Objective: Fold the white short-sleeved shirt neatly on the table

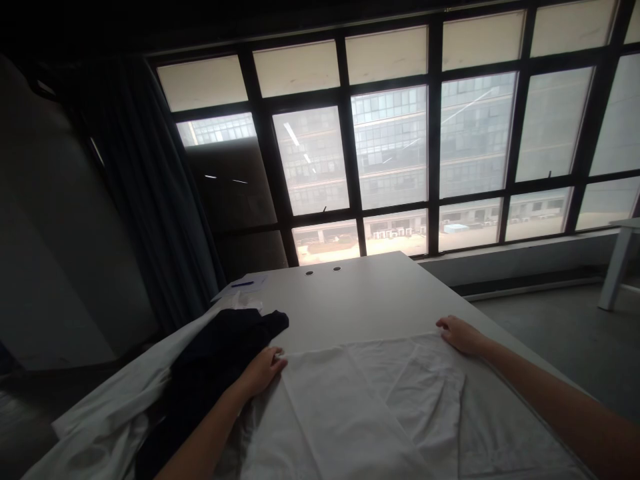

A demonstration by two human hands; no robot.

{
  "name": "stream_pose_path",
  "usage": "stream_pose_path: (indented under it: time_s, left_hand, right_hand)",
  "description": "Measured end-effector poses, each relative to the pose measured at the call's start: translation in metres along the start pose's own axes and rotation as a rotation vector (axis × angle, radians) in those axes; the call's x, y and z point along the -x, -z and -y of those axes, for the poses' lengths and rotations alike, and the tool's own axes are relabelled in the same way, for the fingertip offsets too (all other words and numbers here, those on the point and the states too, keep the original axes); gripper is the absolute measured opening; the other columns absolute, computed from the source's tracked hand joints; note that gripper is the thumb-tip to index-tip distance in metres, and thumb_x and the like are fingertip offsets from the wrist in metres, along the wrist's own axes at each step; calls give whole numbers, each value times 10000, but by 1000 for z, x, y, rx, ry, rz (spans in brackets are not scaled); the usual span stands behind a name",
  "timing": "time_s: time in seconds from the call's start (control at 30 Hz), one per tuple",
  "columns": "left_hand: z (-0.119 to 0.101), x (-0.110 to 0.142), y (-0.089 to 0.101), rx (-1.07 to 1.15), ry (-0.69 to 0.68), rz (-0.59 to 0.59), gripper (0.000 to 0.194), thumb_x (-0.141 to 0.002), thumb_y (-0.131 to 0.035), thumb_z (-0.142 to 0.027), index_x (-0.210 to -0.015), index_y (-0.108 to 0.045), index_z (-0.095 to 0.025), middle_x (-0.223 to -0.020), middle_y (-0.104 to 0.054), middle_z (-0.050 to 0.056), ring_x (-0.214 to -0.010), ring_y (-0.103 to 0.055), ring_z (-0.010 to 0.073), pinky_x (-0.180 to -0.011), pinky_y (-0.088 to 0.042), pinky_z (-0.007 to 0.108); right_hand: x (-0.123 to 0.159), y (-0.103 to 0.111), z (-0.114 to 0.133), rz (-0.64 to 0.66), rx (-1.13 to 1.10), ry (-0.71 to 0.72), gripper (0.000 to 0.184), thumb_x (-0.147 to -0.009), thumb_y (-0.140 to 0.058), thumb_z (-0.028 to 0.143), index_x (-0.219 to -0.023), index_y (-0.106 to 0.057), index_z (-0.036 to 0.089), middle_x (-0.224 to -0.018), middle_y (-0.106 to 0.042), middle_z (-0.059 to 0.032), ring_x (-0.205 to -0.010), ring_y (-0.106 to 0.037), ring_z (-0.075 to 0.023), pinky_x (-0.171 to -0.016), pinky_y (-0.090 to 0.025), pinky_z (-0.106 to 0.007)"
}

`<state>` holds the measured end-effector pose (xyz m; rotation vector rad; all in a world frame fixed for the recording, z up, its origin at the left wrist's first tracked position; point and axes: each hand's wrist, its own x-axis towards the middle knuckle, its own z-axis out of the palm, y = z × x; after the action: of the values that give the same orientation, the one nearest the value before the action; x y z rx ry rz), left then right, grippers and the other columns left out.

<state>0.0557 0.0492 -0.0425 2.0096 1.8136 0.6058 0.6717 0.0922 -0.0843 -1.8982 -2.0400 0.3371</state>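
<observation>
A white cloth (370, 407) lies spread and creased on a white table (360, 300), with a folded layer on top. My left hand (261, 372) is closed on the cloth's upper left corner, beside a crumpled dark garment (215, 373). My right hand (461, 335) has its fingers closed on the upper right edge of the same cloth. More white fabric (110, 427) hangs over the table's left edge, partly under the dark garment.
Papers with a blue pen (243, 284) lie at the table's far left corner, and two small round holes (320, 271) mark its far end. A dark curtain (160, 187) hangs at the left, large windows stand beyond, and another white table (620, 260) is at the right.
</observation>
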Motion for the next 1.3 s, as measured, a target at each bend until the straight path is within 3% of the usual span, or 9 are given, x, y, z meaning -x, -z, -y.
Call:
stream_pose_path:
  time_s: [0.17, 0.3, 0.43, 0.53, 0.7, 0.87, 0.97, 1.1, 1.3]
  left_hand:
    - [3, -10, -3, 20, 27, 10, 325, -757, -631, -492, -802, -660, -172, -843, -659, 57, -693, -647, 221, -702, -493, 325]
    - [-3, -17, 0, 108, 54, -10, 309, -790, -612, -501, -803, -602, -192, -695, -626, -7, -477, -559, 147, -509, -429, 260]
    - [-16, -24, 7, 228, 62, -89, 418, -832, -547, -616, -852, -567, -200, -725, -639, 0, -561, -607, 163, -512, -465, 248]
    - [-23, -21, 16, 295, 14, -122, 513, -812, -546, -697, -863, -589, -188, -764, -654, 18, -700, -646, 193, -640, -525, 276]
    - [-20, 7, 36, 311, -60, -100, 542, -765, -632, -701, -860, -657, -168, -803, -690, 30, -802, -650, 221, -742, -506, 285]
    - [-15, 48, 45, 140, -69, -2, 475, -821, -613, -633, -918, -696, -176, -749, -700, 15, -701, -632, 207, -643, -459, 267]
    - [-20, 74, 38, 73, -128, 31, 350, -858, -595, -525, -899, -702, -195, -876, -724, 41, -839, -661, 238, -756, -489, 291]
    - [-28, 106, 8, -84, -174, 25, 187, -907, -523, -334, -883, -669, -220, -990, -698, 52, -907, -659, 224, -827, -476, 284]
    - [-29, 105, -25, -309, -125, -52, 222, -978, -373, -221, -989, -595, -233, -1052, -657, 60, -892, -656, 194, -790, -454, 269]
  right_hand:
    - [-4, 1, -2, 13, 6, 0, 180, -773, -599, 192, -903, -714, 143, -965, -699, -111, -909, -643, -220, -836, -457, -308]
    - [-11, 4, 5, -52, -35, -68, 174, -834, -553, 211, -896, -694, 131, -967, -694, -127, -835, -651, -199, -776, -449, -296]
    - [-20, 12, 16, -119, -147, -135, 267, -930, -419, 245, -992, -651, 128, -774, -702, -89, -643, -649, -155, -673, -450, -267]
    - [-17, 21, 19, -183, -231, -107, 257, -932, -425, 289, -1006, -627, 150, -854, -727, -84, -725, -685, -164, -709, -471, -259]
    - [13, 33, 3, -203, -365, -10, 317, -908, -441, 401, -1012, -636, 175, -995, -740, -87, -884, -707, -208, -762, -514, -263]
    - [65, 36, -15, -185, -362, 57, 378, -862, -520, 488, -1053, -699, 215, -1022, -744, -71, -916, -696, -252, -802, -530, -314]
    - [102, 30, -19, -156, -229, 101, 316, -882, -471, 407, -988, -717, 240, -1008, -736, -60, -914, -684, -255, -829, -527, -340]
    - [136, 9, -23, -102, -117, 216, 262, -862, -435, 280, -878, -694, 244, -1016, -703, -66, -978, -648, -258, -895, -509, -369]
    - [120, -10, -30, -192, -74, 284, 218, -855, -433, 232, -831, -651, 231, -957, -667, -73, -942, -613, -235, -857, -495, -353]
